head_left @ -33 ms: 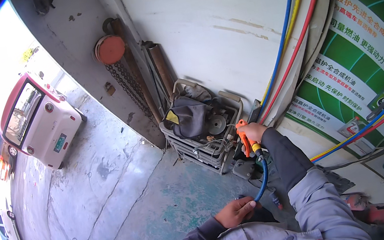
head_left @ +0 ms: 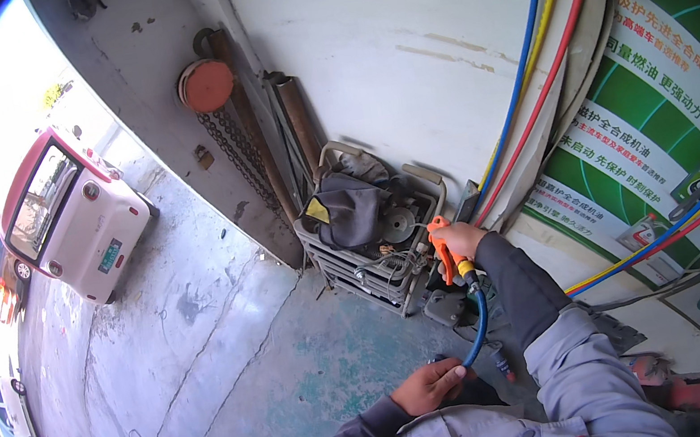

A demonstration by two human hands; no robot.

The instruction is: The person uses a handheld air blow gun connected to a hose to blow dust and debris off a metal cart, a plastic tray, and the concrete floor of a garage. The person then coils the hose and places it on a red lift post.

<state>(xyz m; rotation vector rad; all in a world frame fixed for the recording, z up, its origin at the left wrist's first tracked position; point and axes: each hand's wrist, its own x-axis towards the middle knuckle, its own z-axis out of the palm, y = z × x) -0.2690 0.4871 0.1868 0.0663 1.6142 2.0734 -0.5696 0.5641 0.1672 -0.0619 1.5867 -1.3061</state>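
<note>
My right hand (head_left: 462, 241) is closed around an orange air blow gun (head_left: 443, 252), held beside a grey metal cart. A blue hose (head_left: 479, 330) runs down from the gun's base. My left hand (head_left: 429, 385) grips the lower part of that blue hose near my chest. Both arms wear grey sleeves.
The grey wire cart (head_left: 373, 251) holds a dark bag and metal parts against the white wall. An orange chain hoist (head_left: 205, 84) with chains hangs on the pillar. Blue, yellow and red hoses (head_left: 528, 74) run up the wall by a green poster (head_left: 661, 118). A pink-and-white car (head_left: 74, 219) stands outside at left.
</note>
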